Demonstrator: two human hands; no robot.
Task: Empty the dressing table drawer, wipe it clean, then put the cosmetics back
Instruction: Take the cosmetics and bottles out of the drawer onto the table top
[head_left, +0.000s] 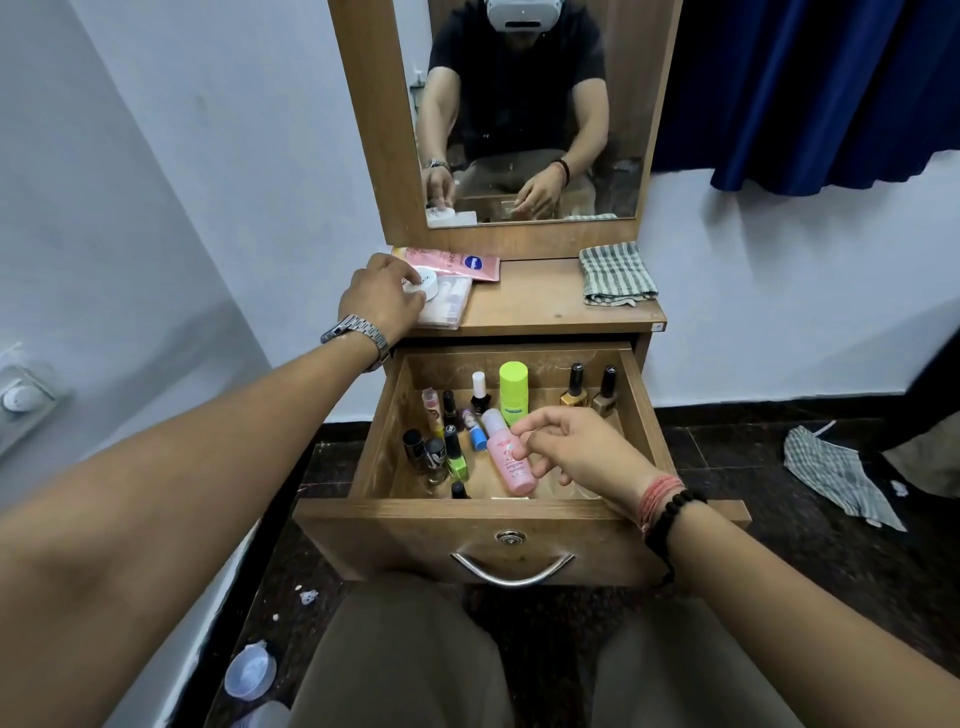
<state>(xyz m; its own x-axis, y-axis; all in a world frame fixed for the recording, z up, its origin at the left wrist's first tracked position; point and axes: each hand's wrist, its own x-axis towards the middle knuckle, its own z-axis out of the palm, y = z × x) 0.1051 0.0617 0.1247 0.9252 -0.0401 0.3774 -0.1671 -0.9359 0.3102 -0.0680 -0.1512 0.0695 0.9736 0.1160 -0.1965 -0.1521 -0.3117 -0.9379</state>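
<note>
Emptying stage: drawer (644, 415) is pulled out and mostly full, cloth (615, 275) sits folded and untouched at the tabletop's (545, 301) back right corner.

Left hand (382, 296) is curled over the white jar (423, 286) at the tabletop's left edge, fingers on its lid and side. The jar rests on a flat clear pack (452, 306), with a pink sachet (457, 262) just behind. Can't tell if I'm gripping it or just letting go.

Right hand (576, 447) is over the drawer's front right part, holding nothing, thumb and forefinger pinched toward the pink bottle (506, 452). Fingertips just beside its shoulder, contact unclear.

Pink bottle: lies tilted mid-drawer, cap toward the back. Looks like light plastic, smooth, likely to roll. Best taken across the body, not by the cap.

Rest of the drawer:
- green bottle (513, 387) upright at the back wall, also looks like light plastic, grip around the barrel
- polish bottles (589, 389) upright in the back right corner, more along the left side. Probably glass, small and top-heavy, easy to knock over. Pick by the cap, one at a time
- something clear at the front right under my hand, can't identify

Everything in the drawer is within reach of the right hand; left is well apart from it.
</note>
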